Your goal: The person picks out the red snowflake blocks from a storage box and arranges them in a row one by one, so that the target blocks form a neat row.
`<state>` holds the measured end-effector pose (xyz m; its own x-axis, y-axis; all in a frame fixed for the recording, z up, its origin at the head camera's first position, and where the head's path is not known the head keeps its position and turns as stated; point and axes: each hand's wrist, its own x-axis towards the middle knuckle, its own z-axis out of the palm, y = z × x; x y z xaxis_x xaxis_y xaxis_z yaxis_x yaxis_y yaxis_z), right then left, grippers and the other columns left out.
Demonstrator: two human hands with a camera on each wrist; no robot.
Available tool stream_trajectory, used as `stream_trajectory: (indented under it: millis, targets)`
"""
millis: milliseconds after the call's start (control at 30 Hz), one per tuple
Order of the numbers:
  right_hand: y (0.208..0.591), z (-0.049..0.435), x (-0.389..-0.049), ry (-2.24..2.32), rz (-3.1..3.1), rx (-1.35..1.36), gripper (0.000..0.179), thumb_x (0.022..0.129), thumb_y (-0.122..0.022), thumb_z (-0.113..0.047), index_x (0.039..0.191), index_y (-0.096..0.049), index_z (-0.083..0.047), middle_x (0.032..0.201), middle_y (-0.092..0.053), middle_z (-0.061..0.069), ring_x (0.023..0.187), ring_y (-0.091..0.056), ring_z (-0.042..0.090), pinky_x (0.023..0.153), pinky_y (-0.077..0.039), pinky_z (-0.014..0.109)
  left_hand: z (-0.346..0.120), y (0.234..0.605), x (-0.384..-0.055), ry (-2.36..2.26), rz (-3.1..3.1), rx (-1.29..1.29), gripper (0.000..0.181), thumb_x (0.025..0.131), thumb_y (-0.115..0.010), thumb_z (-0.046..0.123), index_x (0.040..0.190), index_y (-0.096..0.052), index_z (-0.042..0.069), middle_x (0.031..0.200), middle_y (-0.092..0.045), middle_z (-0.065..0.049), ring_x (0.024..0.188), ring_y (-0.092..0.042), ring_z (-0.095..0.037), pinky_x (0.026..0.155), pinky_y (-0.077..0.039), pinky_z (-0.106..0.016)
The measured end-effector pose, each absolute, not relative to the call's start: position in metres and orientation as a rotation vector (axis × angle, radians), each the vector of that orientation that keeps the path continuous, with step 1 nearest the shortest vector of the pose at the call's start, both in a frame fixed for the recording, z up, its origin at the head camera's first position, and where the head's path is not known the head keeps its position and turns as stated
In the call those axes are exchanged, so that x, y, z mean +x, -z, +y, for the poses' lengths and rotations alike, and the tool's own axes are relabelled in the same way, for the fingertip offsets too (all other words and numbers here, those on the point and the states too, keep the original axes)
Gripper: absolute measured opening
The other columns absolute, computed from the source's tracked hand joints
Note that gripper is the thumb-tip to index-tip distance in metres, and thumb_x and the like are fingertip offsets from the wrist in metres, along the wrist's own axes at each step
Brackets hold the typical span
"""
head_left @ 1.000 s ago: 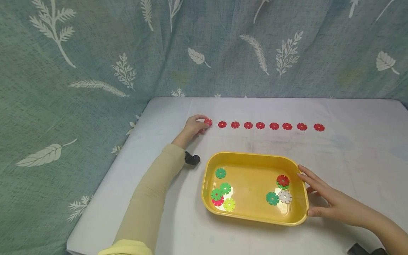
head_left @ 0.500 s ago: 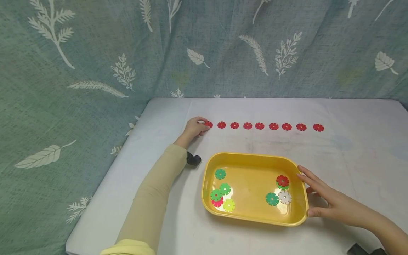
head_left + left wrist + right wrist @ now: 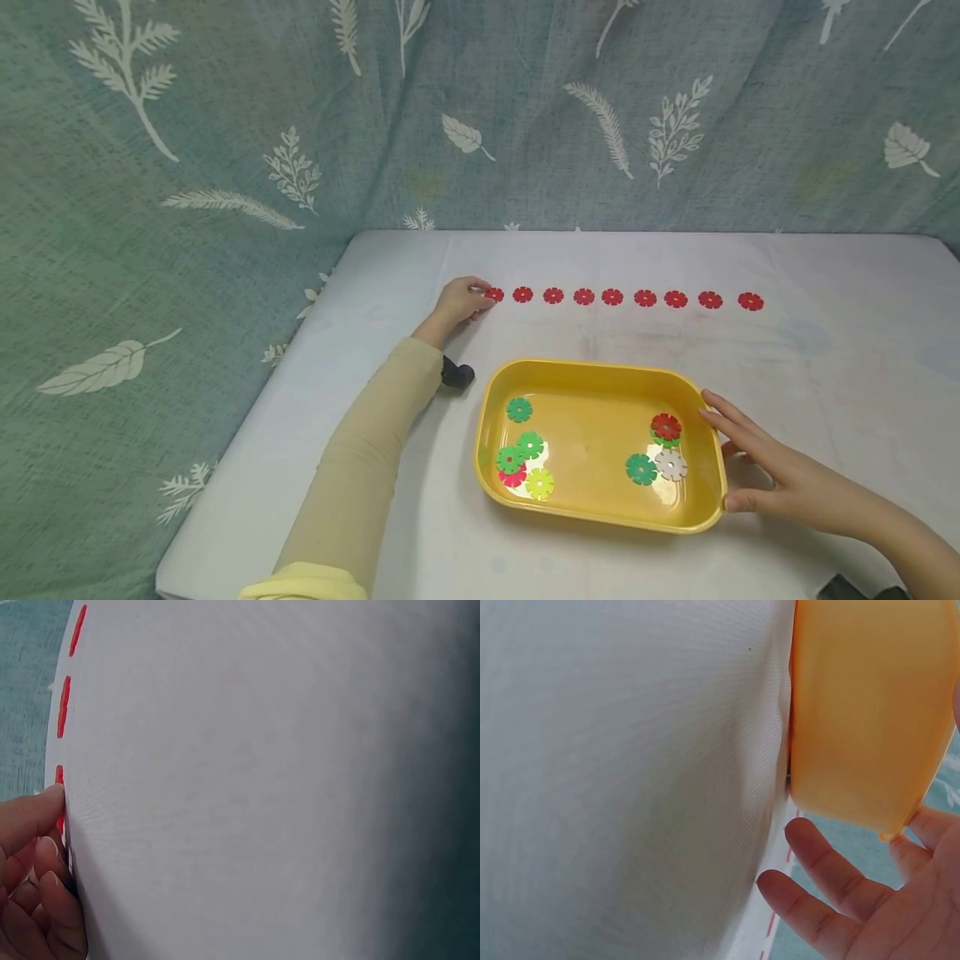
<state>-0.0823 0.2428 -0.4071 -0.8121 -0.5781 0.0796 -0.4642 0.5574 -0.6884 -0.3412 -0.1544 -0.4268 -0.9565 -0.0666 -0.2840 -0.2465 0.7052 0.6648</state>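
Observation:
At the left end of a row of red notched plastic discs, my left hand [image 3: 459, 301] pinches one red flower-shaped disc [image 3: 495, 295] between thumb and fingers. That disc lies flat, in line with the others; in the left wrist view the thumb [image 3: 34, 814] covers part of its edge. My right hand [image 3: 780, 477] rests against the right end of a yellow plastic tray [image 3: 592, 518], fingers spread along its rim. The right wrist view shows two of its fingers [image 3: 840, 881] straight, below the tray's wall.
Several more red discs [image 3: 612, 297] run rightward across the white-covered table [image 3: 847, 367]. Inside the tray lie green discs [image 3: 519, 409], a yellow one [image 3: 539, 483], a white one [image 3: 671, 464] and red ones [image 3: 666, 426]. A patterned curtain [image 3: 525, 125] hangs behind the table.
My left hand has lowered the tilted red disc flat onto the table and shifted it slightly right, towards its neighbour. The right hand and the tray have stayed put.

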Motion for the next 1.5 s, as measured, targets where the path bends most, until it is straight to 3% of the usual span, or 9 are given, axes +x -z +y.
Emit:
stream_trajectory:
  millis: [333,633,800,1000,1367,1500]
  targets:
    - [0.407,0.243,-0.082,1.08,2.647,-0.875,0.088,0.073,-0.076,-0.024,0.144,-0.026,-0.013,0.153,-0.008,-0.011,0.098,-0.05,-0.003,0.079,-0.048,0.019,-0.155,0.426,-0.339,-1.117,2.684,-0.249,0.035,0.084,-0.065,0.017,0.119,-0.058,0.013,0.073,-0.055,-0.005,0.051,-0.046,-0.012,0.047,-0.041,-0.021]
    - [0.407,0.243,-0.082,1.067,2.628,-0.816,0.087,0.074,-0.075,-0.027,0.145,-0.025,-0.017,0.152,-0.006,-0.016,0.098,-0.05,-0.003,0.078,-0.049,0.021,-0.159,0.413,-0.336,-1.25,2.615,-0.224,0.037,0.085,-0.064,0.019,0.121,-0.057,0.018,0.081,-0.056,-0.007,0.048,-0.044,-0.015,0.048,-0.042,-0.022]
    - [0.406,0.242,-0.082,1.067,2.621,-0.785,0.087,0.074,-0.075,-0.028,0.145,-0.025,-0.019,0.151,-0.005,-0.018,0.099,-0.049,-0.003,0.077,-0.05,0.021,-0.156,0.389,-0.33,-1.307,2.637,-0.101,0.04,0.087,-0.063,0.022,0.125,-0.054,0.015,0.092,-0.057,-0.015,0.061,-0.049,-0.025,0.057,-0.044,-0.025]
    - [0.407,0.243,-0.083,1.071,2.617,-0.792,0.087,0.074,-0.075,-0.027,0.145,-0.025,-0.018,0.151,-0.005,-0.019,0.099,-0.049,-0.003,0.078,-0.049,0.021,-0.135,0.354,-0.318,-1.359,2.658,0.096,0.04,0.085,-0.065,0.026,0.123,-0.055,0.016,0.086,-0.057,-0.011,0.075,-0.055,-0.037,0.058,-0.048,-0.028]
    - [0.407,0.244,-0.082,1.086,2.619,-0.8,0.088,0.074,-0.075,-0.027,0.145,-0.025,-0.017,0.151,-0.005,-0.019,0.099,-0.049,-0.004,0.078,-0.049,0.02,-0.074,0.321,-0.268,-1.267,2.464,0.499,0.037,0.084,-0.066,0.024,0.12,-0.056,0.018,0.088,-0.065,-0.005,0.063,-0.06,-0.024,0.057,-0.051,-0.029]
    - [0.407,0.243,-0.082,1.08,2.621,-0.792,0.087,0.074,-0.075,-0.028,0.145,-0.025,-0.017,0.151,-0.005,-0.02,0.099,-0.048,-0.004,0.078,-0.049,0.02,-0.057,0.32,-0.249,-1.218,2.386,0.582,0.035,0.085,-0.066,0.023,0.118,-0.057,0.018,0.086,-0.065,-0.004,0.061,-0.062,-0.025,0.054,-0.049,-0.029]
